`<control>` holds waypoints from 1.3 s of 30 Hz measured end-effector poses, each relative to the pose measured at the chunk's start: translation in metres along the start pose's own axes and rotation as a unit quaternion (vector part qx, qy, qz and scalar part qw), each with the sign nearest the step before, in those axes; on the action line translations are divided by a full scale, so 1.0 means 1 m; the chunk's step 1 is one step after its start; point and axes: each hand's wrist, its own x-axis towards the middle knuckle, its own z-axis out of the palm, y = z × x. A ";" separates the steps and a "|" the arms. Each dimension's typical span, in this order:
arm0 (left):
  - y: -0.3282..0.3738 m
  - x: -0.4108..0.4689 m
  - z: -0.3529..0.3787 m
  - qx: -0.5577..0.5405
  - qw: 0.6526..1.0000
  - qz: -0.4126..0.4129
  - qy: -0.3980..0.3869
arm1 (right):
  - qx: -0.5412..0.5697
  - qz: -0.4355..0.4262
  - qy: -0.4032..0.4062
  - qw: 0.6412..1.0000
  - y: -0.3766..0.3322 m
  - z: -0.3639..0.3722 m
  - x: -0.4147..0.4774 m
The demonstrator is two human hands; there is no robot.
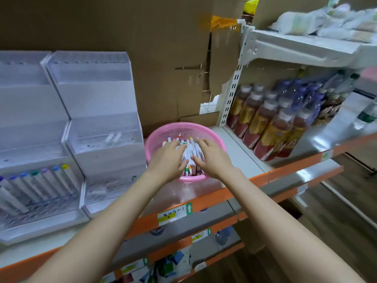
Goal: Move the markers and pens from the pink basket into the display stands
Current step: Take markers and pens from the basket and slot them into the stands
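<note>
pens (190,154): in pink basket (216,139), lying front-to-back
left hand (166,159): spread, basket's left half
right hand (213,158): spread, right half
display stands (98,123): left of basket

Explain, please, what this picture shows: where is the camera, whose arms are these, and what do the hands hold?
There is no machine here. A person works with bare hands, and one camera worn on the head looks forward and down, so the arms enter from below. The left hand and the right hand both reach into a pink basket on a shop shelf, fingers spread over the markers heaped inside. Neither hand plainly grips anything yet. To the left are two clear stepped display stands. The left stand has a row of markers in its lowest tier, and the right stand looks nearly empty. Bottled drinks stand to the right.
</note>
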 end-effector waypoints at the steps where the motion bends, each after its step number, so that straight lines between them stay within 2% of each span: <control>1: 0.002 0.006 0.002 -0.004 1.000 -0.021 -0.023 | 0.000 0.003 -0.023 1.000 0.001 0.001 0.005; 4: 0.001 0.020 0.010 0.020 0.995 -0.062 -0.069 | -0.016 -0.013 -0.067 0.998 0.001 0.006 0.022; 8: -0.002 0.027 0.018 0.007 0.994 -0.100 -0.048 | 0.008 -0.019 -0.056 0.998 0.000 0.012 0.038; 11: -0.006 0.029 0.021 -0.043 0.992 -0.114 -0.025 | 0.066 -0.022 -0.050 0.996 0.002 0.014 0.045; 16: -0.010 0.028 0.022 -0.129 0.982 -0.140 -0.002 | 0.179 0.028 -0.054 0.982 0.010 0.011 0.045; 21: -0.008 0.025 0.024 -0.127 0.970 -0.204 0.039 | 0.181 0.053 -0.046 0.981 0.010 0.013 0.041; 26: -0.007 0.023 0.021 -0.156 0.965 -0.208 0.036 | 0.154 0.076 -0.040 0.984 0.005 0.009 0.037; 30: -0.009 0.023 0.013 -0.197 0.952 -0.233 0.036 | 0.128 0.074 -0.069 0.987 0.001 0.007 0.035; 39: -0.010 0.025 0.009 -0.240 0.944 -0.226 0.013 | 0.171 0.061 -0.039 0.983 0.006 0.009 0.036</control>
